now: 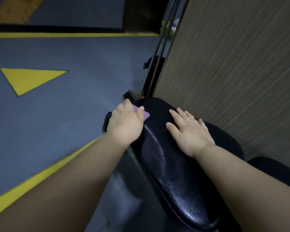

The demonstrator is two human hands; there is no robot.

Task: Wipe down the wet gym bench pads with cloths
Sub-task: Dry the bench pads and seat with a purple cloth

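Head view, looking down along a black padded bench, the surface, which runs from the bottom right up toward frame centre.

Left hand is at the far-left edge of the surface, clenched around a purple cloth. The thumb lies over the cloth and the fingers curl down past the edge. Only a small purple strip shows past the thumb, lying on the surface top - the rest is hidden under the hand.

Right hand is released: palm down, fingers straight and slightly spread, lying flat on the surface toward its far-right side. It holds nothing and is apart from the cloth.

The near half of the surface is glossy with beaded droplets. The far end around the hands looks matte.

A second dark pad sits just beyond the right edge, behind the right wrist, and another pad is at the lower right.

A short black grip sticks out just left of the left hand, below the surface edge.

Thin dark rods rise from the far end, beside a wood-grain panel that fills the right side.

The floor is grey-blue - a yellow triangle at left, a yellow line running diagonally under the left forearm.
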